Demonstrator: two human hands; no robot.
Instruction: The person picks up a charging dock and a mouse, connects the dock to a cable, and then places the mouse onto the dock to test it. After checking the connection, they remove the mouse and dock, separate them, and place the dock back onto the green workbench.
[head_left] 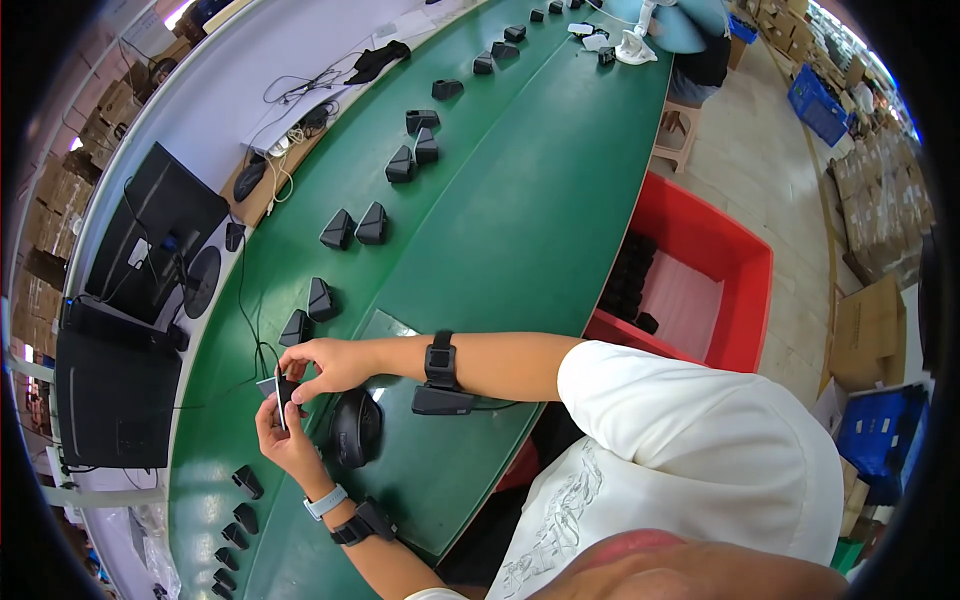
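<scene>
My left hand [285,440], wearing a light-banded watch, is closed on a small, flat dark piece with a pale edge [283,402]. Fingers of my right hand [338,366] close on the same piece from the other side. What kind of piece it is, I cannot make out. Just beyond my fingers stands a black angular block [296,328], with another black block [320,299] behind it. A rounded black object [356,428] rests on the green table [480,240] beside my hands. A thin dark cable [250,325] runs down toward my fingers.
More black blocks [372,223] line the table in both directions. Monitors [160,235] stand along the left edge. A red bin [735,260] holding black pieces is beside the table. A white fan [637,48] stands at the far end, near a seated person [700,70].
</scene>
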